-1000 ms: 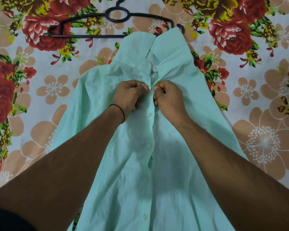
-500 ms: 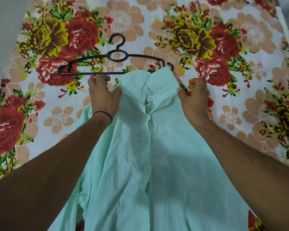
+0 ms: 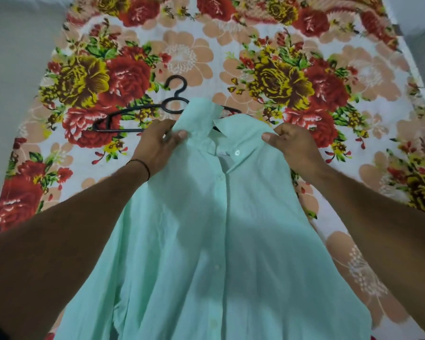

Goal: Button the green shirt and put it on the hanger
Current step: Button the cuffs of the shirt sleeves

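A red, yellow and peach floral bedsheet (image 3: 353, 57) lies under a pale green button-front shirt (image 3: 206, 229), front up. The left hand (image 3: 157, 146) and right hand (image 3: 295, 148) each grip a shoulder beside the collar, which hides one end of a thin black hanger (image 3: 123, 116) lying flat.

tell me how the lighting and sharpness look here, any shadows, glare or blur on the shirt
Head view: soft, dim indoor light with no hard glare, only a faint shine on the collar button. Head view: a broad shadow lies down the middle of the green shirt. Head view: the left hand and right hand gripping it look slightly soft. Head view: the wide-angle lens seems to bow the floral sheet at its edges.
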